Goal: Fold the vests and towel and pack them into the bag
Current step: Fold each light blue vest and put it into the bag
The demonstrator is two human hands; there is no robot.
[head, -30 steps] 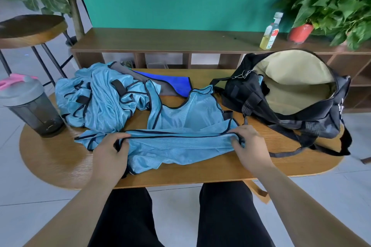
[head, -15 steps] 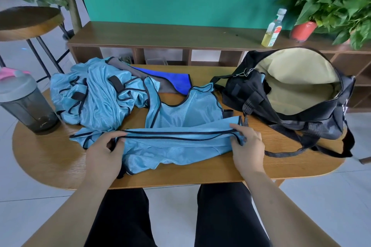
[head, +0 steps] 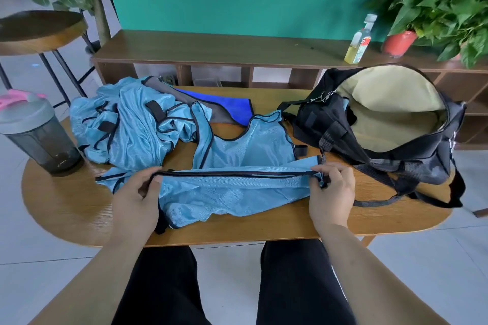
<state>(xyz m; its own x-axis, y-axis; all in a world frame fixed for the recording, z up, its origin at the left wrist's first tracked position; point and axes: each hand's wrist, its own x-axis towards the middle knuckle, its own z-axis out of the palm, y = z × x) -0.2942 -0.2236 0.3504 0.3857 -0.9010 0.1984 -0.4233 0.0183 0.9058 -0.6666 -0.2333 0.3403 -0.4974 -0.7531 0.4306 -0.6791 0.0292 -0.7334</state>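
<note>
A light-blue mesh vest (head: 232,166) with black trim lies across the middle of the wooden table (head: 66,206), its lower part doubled over. My left hand (head: 137,195) pinches the folded black-trimmed edge at its left end. At the right end of that edge my right hand (head: 331,190) pinches it too, so the edge is stretched taut between them. A heap of more light-blue vests (head: 132,126) lies at the back left. A blue and grey towel (head: 227,108) pokes out behind them. The black bag (head: 383,124) stands open at the right, showing its beige lining.
A dark shaker bottle (head: 39,134) with a grey lid and pink tab stands at the table's left end. Behind the table runs a low wooden shelf (head: 224,47) carrying a bottle of yellow liquid (head: 360,41) and a potted plant (head: 427,10). A stool (head: 39,29) stands far left.
Both hands have kept their hold on the vest's folded edge and drawn it straighter and tauter. The view has shifted slightly.
</note>
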